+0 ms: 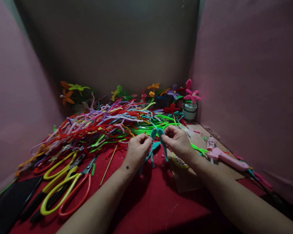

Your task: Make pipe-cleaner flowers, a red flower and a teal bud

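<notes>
Hands (158, 143) around fuzzy teal loops (160, 132).

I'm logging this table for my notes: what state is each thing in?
Left hand: pinching teal stems
Right hand: pinching too
Teal stems: bent, ends dangling
Fuzzy-stem pile: loose, jumbled
Glue gun: lying down; on or off unclear
Scissors: lying down; blades unclear
Pot: upright, holding pink flower

Here's a small craft corner, pink walls left and right of frame, a red-covered desk (146, 208) between them! Heaped fuzzy stems (104, 120) fill centre-left, scissors (75, 191) lie lower left, a pink glue gun (229, 159) right.
</notes>
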Action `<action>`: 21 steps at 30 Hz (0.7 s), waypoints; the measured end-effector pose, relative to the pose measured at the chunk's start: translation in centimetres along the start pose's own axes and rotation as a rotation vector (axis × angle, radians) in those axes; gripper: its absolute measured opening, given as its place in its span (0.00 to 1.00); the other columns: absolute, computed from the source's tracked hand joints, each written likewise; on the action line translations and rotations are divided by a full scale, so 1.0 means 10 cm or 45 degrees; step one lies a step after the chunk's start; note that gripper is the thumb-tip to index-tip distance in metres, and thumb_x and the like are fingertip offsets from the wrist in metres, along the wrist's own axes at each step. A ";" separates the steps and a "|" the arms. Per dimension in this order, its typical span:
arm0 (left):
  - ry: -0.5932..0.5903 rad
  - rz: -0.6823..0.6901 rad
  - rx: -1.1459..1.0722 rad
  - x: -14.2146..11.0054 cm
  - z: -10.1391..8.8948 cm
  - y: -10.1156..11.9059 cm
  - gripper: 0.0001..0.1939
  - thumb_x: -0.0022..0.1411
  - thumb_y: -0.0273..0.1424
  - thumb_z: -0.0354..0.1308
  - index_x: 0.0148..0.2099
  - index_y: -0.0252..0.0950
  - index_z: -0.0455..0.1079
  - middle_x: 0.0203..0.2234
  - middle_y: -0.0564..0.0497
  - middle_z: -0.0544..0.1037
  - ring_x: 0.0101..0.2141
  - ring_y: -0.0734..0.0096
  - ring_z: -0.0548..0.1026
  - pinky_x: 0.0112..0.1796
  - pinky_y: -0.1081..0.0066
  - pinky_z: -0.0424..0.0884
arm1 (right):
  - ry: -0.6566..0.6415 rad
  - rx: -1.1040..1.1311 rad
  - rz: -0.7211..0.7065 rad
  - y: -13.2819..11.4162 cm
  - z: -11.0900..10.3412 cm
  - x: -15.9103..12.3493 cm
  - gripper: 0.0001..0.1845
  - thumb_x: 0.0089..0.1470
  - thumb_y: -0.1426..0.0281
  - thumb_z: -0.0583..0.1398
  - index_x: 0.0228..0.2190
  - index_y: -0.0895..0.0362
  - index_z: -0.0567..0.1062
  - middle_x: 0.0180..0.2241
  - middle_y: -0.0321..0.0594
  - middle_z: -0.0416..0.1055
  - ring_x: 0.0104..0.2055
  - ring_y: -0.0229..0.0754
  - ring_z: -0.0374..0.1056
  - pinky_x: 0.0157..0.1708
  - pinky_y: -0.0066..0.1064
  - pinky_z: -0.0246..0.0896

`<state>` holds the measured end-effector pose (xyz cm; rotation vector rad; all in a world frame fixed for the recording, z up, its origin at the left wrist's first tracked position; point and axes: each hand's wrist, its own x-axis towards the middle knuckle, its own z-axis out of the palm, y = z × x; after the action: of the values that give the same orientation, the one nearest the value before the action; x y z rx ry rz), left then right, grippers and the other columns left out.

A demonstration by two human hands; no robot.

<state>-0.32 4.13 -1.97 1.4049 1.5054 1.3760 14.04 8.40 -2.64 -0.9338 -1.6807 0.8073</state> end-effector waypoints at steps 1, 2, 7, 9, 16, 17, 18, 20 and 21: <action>-0.002 0.001 0.000 0.00 0.00 0.00 0.09 0.50 0.32 0.54 0.20 0.35 0.64 0.11 0.59 0.61 0.14 0.80 0.57 0.18 0.77 0.53 | -0.002 -0.006 -0.001 0.00 0.00 0.00 0.07 0.45 0.71 0.57 0.20 0.55 0.62 0.14 0.27 0.58 0.15 0.30 0.52 0.16 0.24 0.46; -0.004 0.002 0.001 0.00 0.00 0.00 0.09 0.50 0.32 0.54 0.20 0.35 0.65 0.11 0.59 0.61 0.14 0.80 0.57 0.18 0.77 0.53 | -0.003 -0.010 -0.001 0.00 0.00 0.00 0.07 0.45 0.71 0.57 0.20 0.55 0.62 0.14 0.27 0.58 0.15 0.30 0.52 0.16 0.24 0.46; 0.007 0.027 0.032 0.00 0.00 0.01 0.10 0.49 0.32 0.55 0.19 0.35 0.65 0.11 0.58 0.62 0.15 0.79 0.57 0.19 0.76 0.53 | 0.000 -0.019 -0.006 0.00 0.00 0.00 0.07 0.44 0.71 0.57 0.20 0.55 0.62 0.15 0.28 0.58 0.17 0.31 0.54 0.17 0.24 0.47; 0.010 0.036 0.058 0.00 0.00 0.01 0.10 0.49 0.32 0.55 0.19 0.35 0.65 0.12 0.58 0.62 0.15 0.79 0.58 0.19 0.76 0.54 | -0.001 -0.029 -0.013 0.00 0.00 0.00 0.07 0.44 0.71 0.57 0.20 0.56 0.62 0.15 0.28 0.58 0.17 0.32 0.55 0.18 0.25 0.48; 0.014 0.091 0.109 0.00 0.00 -0.01 0.09 0.50 0.32 0.54 0.21 0.35 0.66 0.13 0.57 0.63 0.17 0.78 0.59 0.21 0.76 0.55 | -0.011 -0.059 -0.023 0.00 0.01 -0.01 0.07 0.44 0.71 0.56 0.19 0.56 0.61 0.16 0.29 0.58 0.18 0.32 0.56 0.18 0.25 0.49; 0.014 0.099 0.106 0.00 0.00 -0.01 0.09 0.50 0.32 0.54 0.21 0.35 0.66 0.13 0.57 0.63 0.18 0.77 0.59 0.21 0.76 0.55 | -0.010 -0.061 -0.018 0.00 0.01 -0.01 0.07 0.43 0.71 0.56 0.19 0.55 0.61 0.16 0.29 0.58 0.18 0.32 0.56 0.18 0.24 0.49; 0.015 0.107 0.104 0.00 0.00 -0.01 0.09 0.49 0.32 0.54 0.21 0.35 0.66 0.14 0.57 0.63 0.18 0.77 0.59 0.21 0.76 0.55 | -0.008 -0.061 -0.011 0.00 0.02 -0.01 0.07 0.43 0.71 0.56 0.19 0.55 0.61 0.15 0.29 0.58 0.18 0.32 0.56 0.18 0.24 0.49; 0.012 0.118 0.100 0.00 0.00 -0.02 0.09 0.50 0.33 0.55 0.21 0.35 0.66 0.14 0.57 0.63 0.18 0.77 0.59 0.21 0.76 0.55 | -0.003 -0.056 0.008 -0.01 0.02 -0.02 0.07 0.43 0.71 0.57 0.19 0.55 0.62 0.15 0.29 0.58 0.18 0.32 0.56 0.18 0.25 0.49; 0.009 0.120 0.097 0.00 0.00 -0.02 0.09 0.50 0.33 0.54 0.21 0.35 0.66 0.14 0.57 0.63 0.18 0.77 0.59 0.21 0.76 0.55 | -0.002 -0.052 0.017 -0.02 0.02 -0.02 0.07 0.43 0.71 0.56 0.19 0.55 0.62 0.15 0.29 0.59 0.17 0.32 0.56 0.18 0.25 0.49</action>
<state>-0.33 4.18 -2.17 1.5370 1.5281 1.3938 13.81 8.13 -2.62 -0.9737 -1.6994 0.7852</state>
